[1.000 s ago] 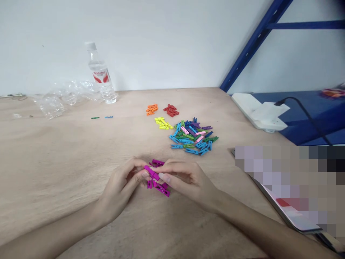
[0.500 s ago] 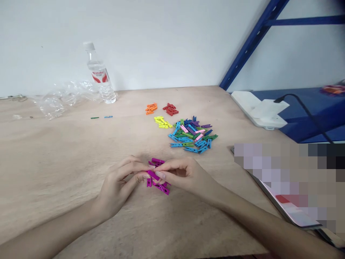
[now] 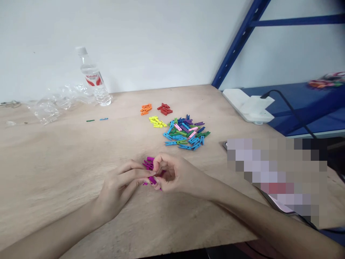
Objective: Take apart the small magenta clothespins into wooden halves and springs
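Since the earlier picture, both hands have closed in over the small magenta clothespins [image 3: 151,179], and now the fingers hide most of them. The right hand [image 3: 175,176] curls its fingertips down against the left hand [image 3: 118,187], but I cannot tell what each one pinches. These painted wooden clothespins seem light, stiff and narrow, so probably the flat sides give the best hold; a pile of coloured clothespins [image 3: 185,135] lies ahead of the hands on the wooden table [image 3: 54,162].
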{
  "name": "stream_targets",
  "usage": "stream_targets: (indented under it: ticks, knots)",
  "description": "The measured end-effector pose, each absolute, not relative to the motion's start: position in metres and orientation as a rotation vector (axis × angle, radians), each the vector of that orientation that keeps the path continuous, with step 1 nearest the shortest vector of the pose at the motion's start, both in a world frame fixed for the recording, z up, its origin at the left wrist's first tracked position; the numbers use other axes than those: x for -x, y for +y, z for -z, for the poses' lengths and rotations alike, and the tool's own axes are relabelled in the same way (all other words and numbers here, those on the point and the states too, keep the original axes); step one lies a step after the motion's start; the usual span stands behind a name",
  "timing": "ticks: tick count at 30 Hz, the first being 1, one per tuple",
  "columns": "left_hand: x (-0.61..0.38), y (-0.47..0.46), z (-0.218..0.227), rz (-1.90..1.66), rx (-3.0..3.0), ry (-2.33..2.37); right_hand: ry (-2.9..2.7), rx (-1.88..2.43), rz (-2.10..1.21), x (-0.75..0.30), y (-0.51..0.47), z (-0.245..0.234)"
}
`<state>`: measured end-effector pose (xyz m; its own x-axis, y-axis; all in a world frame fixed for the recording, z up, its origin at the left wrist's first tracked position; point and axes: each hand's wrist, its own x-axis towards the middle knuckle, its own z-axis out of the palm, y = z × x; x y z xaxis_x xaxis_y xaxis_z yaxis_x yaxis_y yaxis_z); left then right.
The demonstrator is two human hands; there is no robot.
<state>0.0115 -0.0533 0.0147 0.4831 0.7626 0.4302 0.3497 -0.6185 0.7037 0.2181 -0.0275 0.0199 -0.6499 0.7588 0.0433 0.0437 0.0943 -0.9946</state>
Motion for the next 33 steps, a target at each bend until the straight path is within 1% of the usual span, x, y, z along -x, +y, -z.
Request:
stream_targets:
  ticks: [3, 14, 20, 26, 33]
  knots:
    - [-0.013, -0.054, -0.017, -1.012, -2.201, 0.889, -1.869, 0.810, -1.545, -0.220, -0.029, -0.022]
    - [-0.018, -0.055, -0.021, -0.970, -2.148, 0.844, -1.762, 0.819, -1.559, -0.217, -0.034, -0.031]
    - [-0.019, -0.052, -0.018, -1.037, -1.787, 1.008, -1.840, 0.975, -1.456, -0.226, -0.030, -0.055]
    - [-0.024, -0.053, -0.025, -1.036, -1.508, 1.119, -1.848, 0.843, -1.484, -0.224, -0.029, -0.052]
    - [-0.025, -0.054, -0.028, -0.948, -1.508, 1.070, -1.879, 0.881, -1.236, -0.225, -0.025, -0.043]
